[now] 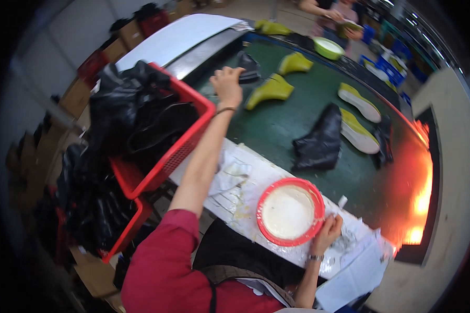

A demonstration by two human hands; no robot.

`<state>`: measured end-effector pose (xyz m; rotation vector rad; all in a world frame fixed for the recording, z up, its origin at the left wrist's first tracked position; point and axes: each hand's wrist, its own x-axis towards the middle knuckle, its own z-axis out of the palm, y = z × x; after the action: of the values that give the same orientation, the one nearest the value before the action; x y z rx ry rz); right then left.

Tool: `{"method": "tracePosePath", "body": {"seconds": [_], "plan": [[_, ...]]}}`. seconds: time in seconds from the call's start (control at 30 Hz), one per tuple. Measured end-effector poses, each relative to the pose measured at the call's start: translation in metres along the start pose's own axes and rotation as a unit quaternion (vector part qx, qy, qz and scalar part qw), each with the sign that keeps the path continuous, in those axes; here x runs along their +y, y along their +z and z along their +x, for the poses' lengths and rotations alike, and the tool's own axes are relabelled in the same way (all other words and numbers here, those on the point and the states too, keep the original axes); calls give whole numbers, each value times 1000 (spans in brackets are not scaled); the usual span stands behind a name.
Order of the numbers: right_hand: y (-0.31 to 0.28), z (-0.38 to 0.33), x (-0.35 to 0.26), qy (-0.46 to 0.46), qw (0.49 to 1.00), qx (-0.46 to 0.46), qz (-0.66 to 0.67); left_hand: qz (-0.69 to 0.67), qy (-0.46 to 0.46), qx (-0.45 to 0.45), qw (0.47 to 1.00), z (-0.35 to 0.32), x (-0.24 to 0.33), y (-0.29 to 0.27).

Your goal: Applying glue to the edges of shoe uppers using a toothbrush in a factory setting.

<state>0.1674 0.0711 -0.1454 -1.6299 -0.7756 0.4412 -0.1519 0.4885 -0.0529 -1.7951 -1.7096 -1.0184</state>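
My left hand (227, 84) reaches over the green belt, its fingers closed at the edge of a small black leather boot (249, 69). Beside that boot are yellow-green shoe pieces (272, 91). My right hand (328, 232) is curled against the right rim of a red bowl (261, 214) with a creamy white liquid (288, 212) in it. What its fingers hold, if anything, I cannot make out. A small white piece (342, 201) lies just beyond them. Farther right, a black boot upper (318, 143) lies beside yellow-green pieces with pale soles (361, 133).
Red crates (190, 133) heaped with black boots (125, 99) stand at my left. A stained white ledge (235, 180) with a cloth (230, 176) runs along the belt. An orange glow (420, 195) fills an opening at the right. Across the belt, a person (339, 15) handles a piece near a green bowl (329, 49).
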Motion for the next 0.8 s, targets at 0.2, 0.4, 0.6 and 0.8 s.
{"method": "tracePosePath", "body": {"seconds": [0.2, 0.4, 0.6, 0.8], "plan": [[8, 1, 1, 1, 997, -25, 72, 79, -158, -212, 961, -44, -22, 23], [-3, 3, 11, -15, 998, -14, 56, -204, 57, 51, 976, -50, 19, -183], [6, 2, -1, -50, 996, -35, 61, 130, -166, 237, 948, -57, -139, -344], [8, 5, 9, -85, 993, -42, 63, -25, -332, -20, 943, -88, -260, -358]]}}
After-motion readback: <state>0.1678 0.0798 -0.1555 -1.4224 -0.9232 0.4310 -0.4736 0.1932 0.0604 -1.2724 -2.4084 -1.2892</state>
